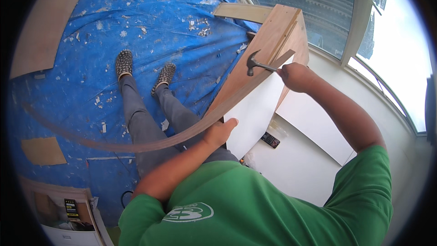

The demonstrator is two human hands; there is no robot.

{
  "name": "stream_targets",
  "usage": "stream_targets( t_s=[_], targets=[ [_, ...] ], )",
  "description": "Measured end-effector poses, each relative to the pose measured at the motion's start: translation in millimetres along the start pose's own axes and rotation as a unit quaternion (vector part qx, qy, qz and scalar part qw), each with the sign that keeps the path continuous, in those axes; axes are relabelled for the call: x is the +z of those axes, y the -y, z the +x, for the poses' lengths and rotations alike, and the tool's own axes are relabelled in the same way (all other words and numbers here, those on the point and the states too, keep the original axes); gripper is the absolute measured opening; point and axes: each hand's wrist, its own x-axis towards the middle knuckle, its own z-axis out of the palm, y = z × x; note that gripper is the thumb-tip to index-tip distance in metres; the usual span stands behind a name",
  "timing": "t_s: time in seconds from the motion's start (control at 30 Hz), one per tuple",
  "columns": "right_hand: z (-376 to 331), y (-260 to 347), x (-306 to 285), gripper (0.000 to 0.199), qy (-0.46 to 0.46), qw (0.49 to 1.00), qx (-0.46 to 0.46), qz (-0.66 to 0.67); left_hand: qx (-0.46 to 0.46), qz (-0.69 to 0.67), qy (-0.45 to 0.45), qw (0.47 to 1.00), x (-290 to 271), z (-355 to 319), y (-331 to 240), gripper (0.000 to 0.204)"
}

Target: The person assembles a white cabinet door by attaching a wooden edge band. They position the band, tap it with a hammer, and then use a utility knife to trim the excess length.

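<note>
Tarpaulin (86, 100), blue, lies open below a curved brown wooden strip (196, 130), far left end blurred; left hand (220, 133) grasps it beside a white panel's near corner, fingers partly hidden; right hand (296, 76) clenches a steel claw hammer (254, 63), handle mostly covered.

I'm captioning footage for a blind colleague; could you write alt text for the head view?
A person's right hand holds a claw hammer near one end of a long, thin wooden strip, with the left hand at the strip farther along. The green-shirted wearer's patterned shoes rest on a debris-strewn blue sheet.
</note>
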Motion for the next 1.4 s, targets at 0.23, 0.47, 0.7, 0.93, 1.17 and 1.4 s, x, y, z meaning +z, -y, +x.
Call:
stream_targets(
  t_s=[0.23, 0.47, 0.7, 0.93, 1.17, 1.4],
  targets=[
    [46, -97, 11, 0.049, -0.036, 0.999, 0.03, 0.0, 0.006, 0.022, 0.029, 0.999, -1, -1, -9, 0.029],
    [56, -191, 47, 0.051, -0.139, 0.976, 0.137, 0.099, -0.073, -0.02, 0.039, 0.996, -1, 5, -35, 0.037],
    [-44, -153, 170, 0.041, -0.261, 0.541, 0.157, 0.784, -0.118, -0.072, 0.045, 0.989, -9, 46, -43, 0.046],
    [-188, -10, 278, 0.044, -0.093, 0.335, 0.183, 0.92, -0.208, -0.078, 0.076, 0.972, -2, 125, -64, 0.046],
    [-220, 62, 378, 0.046, 0.015, 0.114, 0.167, 0.979, -0.169, -0.018, 0.061, 0.984, 2, 134, -55, 0.054],
    [-225, 97, 448, 0.041, 0.001, 0.043, 0.194, 0.98, -0.142, 0.04, 0.014, 0.989, 21, 113, -52, 0.055]
  ],
)
